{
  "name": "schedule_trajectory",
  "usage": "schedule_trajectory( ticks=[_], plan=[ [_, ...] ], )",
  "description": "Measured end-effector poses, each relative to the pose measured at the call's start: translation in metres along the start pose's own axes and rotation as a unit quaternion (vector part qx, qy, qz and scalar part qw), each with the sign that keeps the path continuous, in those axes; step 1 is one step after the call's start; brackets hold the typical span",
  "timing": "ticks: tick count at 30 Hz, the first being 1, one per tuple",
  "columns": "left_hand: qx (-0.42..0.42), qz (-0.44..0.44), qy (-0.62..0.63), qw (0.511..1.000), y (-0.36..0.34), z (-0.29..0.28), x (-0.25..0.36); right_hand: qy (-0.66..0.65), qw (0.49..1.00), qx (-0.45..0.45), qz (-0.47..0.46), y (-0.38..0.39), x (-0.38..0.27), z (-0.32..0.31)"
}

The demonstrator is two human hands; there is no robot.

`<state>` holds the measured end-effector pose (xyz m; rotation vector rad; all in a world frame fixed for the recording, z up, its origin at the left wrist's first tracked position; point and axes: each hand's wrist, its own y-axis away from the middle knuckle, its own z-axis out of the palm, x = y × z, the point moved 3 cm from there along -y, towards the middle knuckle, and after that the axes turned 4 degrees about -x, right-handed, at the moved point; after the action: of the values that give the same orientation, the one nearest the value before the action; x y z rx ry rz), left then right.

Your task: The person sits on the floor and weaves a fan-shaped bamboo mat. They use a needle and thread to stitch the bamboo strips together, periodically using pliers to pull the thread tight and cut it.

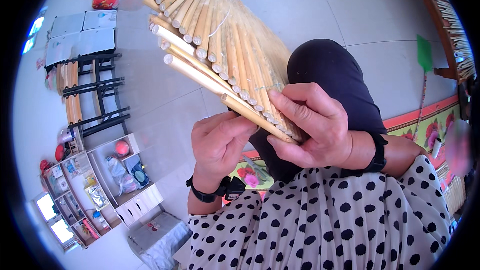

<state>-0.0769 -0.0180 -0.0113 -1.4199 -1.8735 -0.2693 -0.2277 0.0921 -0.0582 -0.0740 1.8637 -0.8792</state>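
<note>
A fan-like bundle of pale bamboo sticks [215, 35], strung together with thin cord, slants from the upper middle down to my lap over my dark trouser leg [325, 60]. My right hand [315, 125] grips its lower right end, fingers curled on the sticks and thumb near the lowest stick [255, 117]. My left hand [222, 147] is closed at the underside of that lowest stick, its fingertips partly hidden behind it. A few sticks at the lower left of the bundle jut out apart from the others. Black bands circle both my wrists.
At left stand shelves with bags [120, 175], dark-framed folding furniture [95, 90] and a grey covered box [150, 240]. A wooden rack of sticks [450, 30] and a green swatter [424, 52] are at right. A floral mat [415, 130] lies on the tiled floor.
</note>
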Motion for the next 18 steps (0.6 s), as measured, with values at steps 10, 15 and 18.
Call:
schedule_trajectory(
  ticks=[10, 15, 18],
  plan=[
    [-0.034, -0.012, -0.047, 0.998, -0.003, -0.003, 0.009, -0.058, 0.998, -0.025, 0.02, 0.004, 0.005, -0.004],
    [-0.039, -0.078, -0.081, 0.993, -0.006, -0.004, 0.021, -0.057, 0.998, -0.017, 0.014, 0.008, 0.007, -0.002],
    [-0.018, -0.071, -0.101, 0.992, -0.004, -0.003, 0.023, -0.043, 0.998, -0.027, 0.021, 0.006, 0.003, -0.003]
  ],
)
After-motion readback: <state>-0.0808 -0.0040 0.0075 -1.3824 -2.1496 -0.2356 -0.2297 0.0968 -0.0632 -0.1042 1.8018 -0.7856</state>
